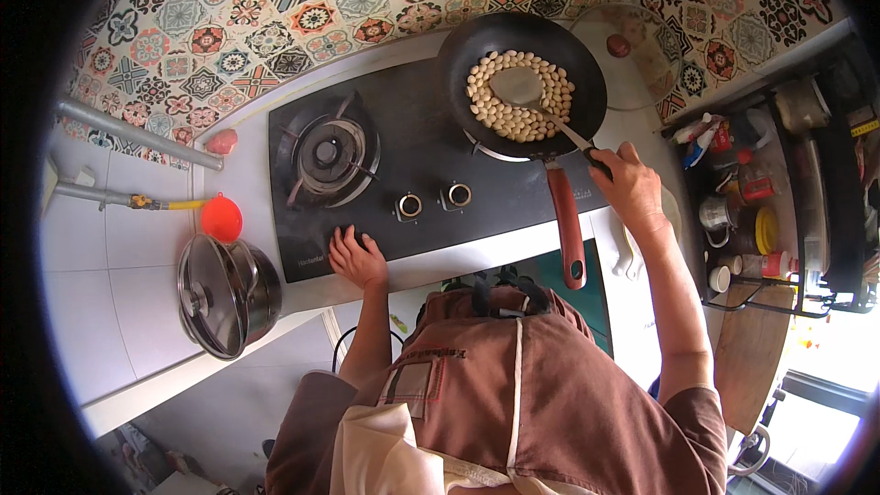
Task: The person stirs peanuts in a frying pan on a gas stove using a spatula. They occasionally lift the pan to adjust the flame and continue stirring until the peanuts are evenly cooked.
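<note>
A dark frying pan (457, 75) with a reddish-brown handle sits over the right side of the black gas hob (405, 124). Many pale, shelled-nut-like pieces (519, 129), perhaps pistachios or beans, form one layer in it. My right hand (629, 182) grips the dark handle of a metal spatula (517, 86), whose blade rests on the pieces. Near the hob's front left edge, my left hand (357, 258) lies on the black surface with its fingers apart, holding nothing. Two control knobs (410, 205) are to its upper right.
Left of the hob stand a lidded steel pot (265, 289) and a red funnel-like item (222, 218). A glass lid (650, 79) leans against the patterned wall behind the pan. A black rack (749, 299) with jars and cups stands at right, near a wooden board (755, 357).
</note>
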A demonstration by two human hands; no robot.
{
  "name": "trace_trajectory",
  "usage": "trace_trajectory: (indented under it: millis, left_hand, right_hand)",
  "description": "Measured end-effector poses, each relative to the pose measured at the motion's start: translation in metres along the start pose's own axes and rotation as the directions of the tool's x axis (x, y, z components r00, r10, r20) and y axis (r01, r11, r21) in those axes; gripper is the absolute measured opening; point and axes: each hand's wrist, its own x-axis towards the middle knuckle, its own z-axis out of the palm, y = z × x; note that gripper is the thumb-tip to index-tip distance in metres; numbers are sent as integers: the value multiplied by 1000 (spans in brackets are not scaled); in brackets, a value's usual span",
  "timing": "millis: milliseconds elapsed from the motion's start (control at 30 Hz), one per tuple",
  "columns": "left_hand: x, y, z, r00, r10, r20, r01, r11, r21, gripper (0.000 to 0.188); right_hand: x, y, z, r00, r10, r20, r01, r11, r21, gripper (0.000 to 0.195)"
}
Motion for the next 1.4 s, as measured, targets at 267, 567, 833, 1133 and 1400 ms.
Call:
trace_trajectory:
  millis: [267,567,833,1133,1400]
  left_hand:
    - [2,0,1,1000,27,-11,-27,999,20,35]
    - [2,1,1,999,29,-36,-29,999,-17,33]
    - [1,1,1,1000,12,-7,-12,1000,-29,34]
    - [1,0,1,999,40,-33,-41,999,-18,35]
    - [-2,-1,2,1000,4,-8,-4,1000,2,34]
  right_hand:
    - [-10,-4,-13,997,-51,56,51,999,9,23]
    - [-19,8,-34,996,-30,86,33,999,-34,23]
    - [-21,19,-25,994,25,103,-18,998,-64,22]
    - [-15,22,-46,999,-13,43,18,992,-128,24]
    - [25,-14,-170,983,-184,-30,149,873,-465,19]
